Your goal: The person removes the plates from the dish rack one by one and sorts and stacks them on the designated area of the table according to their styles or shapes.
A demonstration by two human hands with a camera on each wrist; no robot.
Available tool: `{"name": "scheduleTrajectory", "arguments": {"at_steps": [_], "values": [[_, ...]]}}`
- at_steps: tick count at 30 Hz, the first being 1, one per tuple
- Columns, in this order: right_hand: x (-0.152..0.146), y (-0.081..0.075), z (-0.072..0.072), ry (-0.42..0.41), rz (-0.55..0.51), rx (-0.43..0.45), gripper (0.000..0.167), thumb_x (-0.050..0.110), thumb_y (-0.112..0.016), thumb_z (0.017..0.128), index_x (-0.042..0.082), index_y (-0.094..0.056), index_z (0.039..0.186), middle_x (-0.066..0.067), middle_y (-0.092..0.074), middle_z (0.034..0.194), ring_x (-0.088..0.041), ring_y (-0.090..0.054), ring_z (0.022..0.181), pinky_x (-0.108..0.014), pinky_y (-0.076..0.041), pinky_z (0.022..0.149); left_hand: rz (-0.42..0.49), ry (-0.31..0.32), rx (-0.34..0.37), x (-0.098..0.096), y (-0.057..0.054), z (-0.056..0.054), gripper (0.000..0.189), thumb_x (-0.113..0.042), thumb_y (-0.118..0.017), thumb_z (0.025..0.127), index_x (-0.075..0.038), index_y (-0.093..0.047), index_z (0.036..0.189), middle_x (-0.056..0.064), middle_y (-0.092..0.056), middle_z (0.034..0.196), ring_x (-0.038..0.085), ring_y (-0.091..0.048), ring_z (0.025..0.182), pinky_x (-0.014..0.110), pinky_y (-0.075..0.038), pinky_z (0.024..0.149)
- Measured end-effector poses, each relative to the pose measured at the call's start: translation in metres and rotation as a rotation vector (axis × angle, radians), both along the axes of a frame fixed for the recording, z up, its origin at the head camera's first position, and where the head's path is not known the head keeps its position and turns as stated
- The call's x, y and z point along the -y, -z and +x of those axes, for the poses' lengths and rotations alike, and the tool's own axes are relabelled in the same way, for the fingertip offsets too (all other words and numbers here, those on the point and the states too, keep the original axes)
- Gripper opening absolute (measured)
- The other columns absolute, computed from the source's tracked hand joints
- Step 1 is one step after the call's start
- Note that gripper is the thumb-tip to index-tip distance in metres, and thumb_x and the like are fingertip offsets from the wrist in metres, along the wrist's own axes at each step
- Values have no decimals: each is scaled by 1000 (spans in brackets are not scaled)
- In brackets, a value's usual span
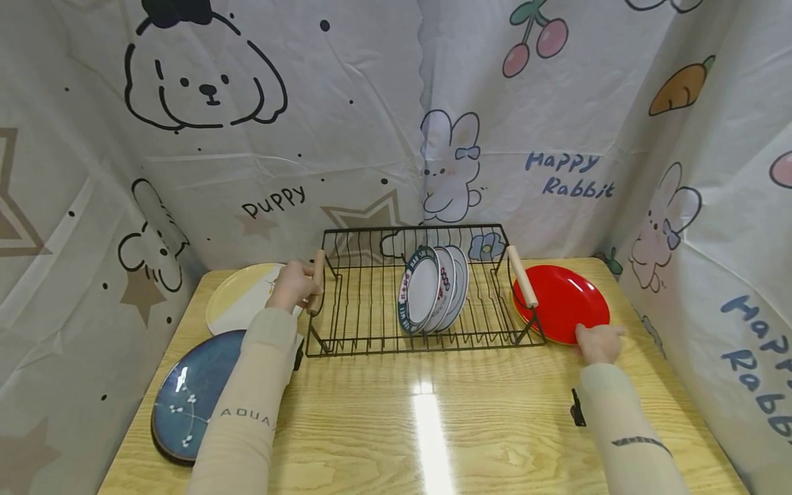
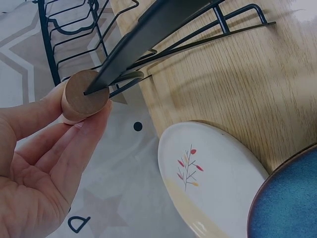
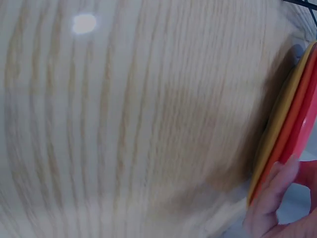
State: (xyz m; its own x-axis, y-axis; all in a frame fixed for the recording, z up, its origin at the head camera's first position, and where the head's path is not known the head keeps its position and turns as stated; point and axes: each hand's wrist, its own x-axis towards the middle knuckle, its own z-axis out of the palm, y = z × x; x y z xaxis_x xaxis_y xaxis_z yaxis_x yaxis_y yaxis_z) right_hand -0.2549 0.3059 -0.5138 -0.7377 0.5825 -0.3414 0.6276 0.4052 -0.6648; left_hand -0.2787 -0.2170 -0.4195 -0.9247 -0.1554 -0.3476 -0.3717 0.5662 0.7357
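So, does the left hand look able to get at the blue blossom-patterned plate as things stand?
Probably yes, once free: the left hand grips the wooden rack handle, so it would likely have to let go first. The blue blossom-patterned plate lies close by, with nothing visible resting on it.

The left sleeve and right sleeve are both long, cream-coloured and fairly snug, each finishing in a plain cuff. I can pick out dark capital letters across the left forearm, something like "AQUA"; a dark strip of marking crosses the right one, too slanted for me to read. Small black pieces stick out on the inner side, just behind each cuff. The left hand and right hand are bare.
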Motion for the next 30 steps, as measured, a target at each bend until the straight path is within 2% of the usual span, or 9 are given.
{"name": "scheduleTrajectory", "arguments": {"at_steps": [2, 4, 6, 10, 15, 18, 20, 25, 30], "values": [[0, -4, -1, -29, 111, 11, 71, 23, -43, 90, -12, -2, 136, -35, -49, 102, -41, -59, 81, -43, -52, 69, -1, -3, 1, 0, 0, 0, 51, 0, -59, 86, 5, -42, 134, 28, -55, 111, 35, -62, 87, 39, -57, 63], [1, -9, -4, -61, 222, 5, 69, 23, -40, 89, -12, -4, 137, -38, -45, 112, -50, -51, 94, -52, -47, 77, -2, -4, 1, 0, 1, -1, 51, 0, -59, 86, 5, -42, 134, 28, -55, 111, 35, -63, 86, 39, -57, 63], [2, -16, -8, -90, 315, -21, 65, 23, -40, 89, -11, -10, 136, -38, -42, 117, -52, -48, 98, -57, -45, 78, -3, -4, 1, -1, 1, -1, 50, 0, -59, 86, 5, -43, 134, 28, -55, 110, 34, -63, 85, 39, -57, 63], [7, -34, -18, -145, 413, -149, 60, 26, -41, 91, -7, -18, 135, -35, -34, 123, -52, -42, 104, -61, -41, 82, 1, -3, -5, 0, 0, 0, 50, 0, -59, 86, 5, -43, 133, 28, -55, 110, 34, -63, 85, 40, -57, 64], [26, -61, -29, -232, 466, -392, 60, 26, -46, 92, 2, -23, 141, -28, -31, 135, -46, -30, 121, -58, -28, 99, 3, -1, -5, -1, -1, 1, 50, -1, -59, 86, 5, -43, 134, 27, -55, 110, 35, -62, 86, 40, -57, 64], [41, -75, -33, -292, 486, -533, 60, 25, -50, 91, 7, -25, 142, -22, -28, 142, -41, -25, 128, -56, -22, 105, 2, 0, -3, -1, -1, 1, 50, -1, -59, 87, 5, -43, 134, 27, -55, 110, 35, -62, 86, 39, -57, 64], [51, -83, -34, -347, 512, -594, 62, 24, -52, 90, 8, -25, 143, -21, -26, 144, -40, -24, 130, -56, -20, 107, 3, 0, -1, -1, -1, 1, 51, -1, -59, 87, 5, -42, 134, 27, -55, 110, 35, -62, 86, 40, -57, 64], [78, -95, -35, -470, 553, -663, 67, 23, -56, 88, 11, -23, 145, -20, -22, 147, -40, -23, 132, -56, -19, 108, 6, 3, 5, -1, -1, 1, 51, -1, -59, 87, 5, -41, 134, 28, -55, 111, 34, -62, 85, 40, -57, 65], [106, -100, -34, -569, 500, -694, 68, 26, -58, 88, 14, -23, 146, -18, -22, 148, -41, -24, 131, -59, -21, 105, 7, 10, 1, 0, -1, 1, 51, -1, -58, 88, 5, -40, 135, 28, -54, 112, 36, -62, 88, 40, -57, 66]]}}
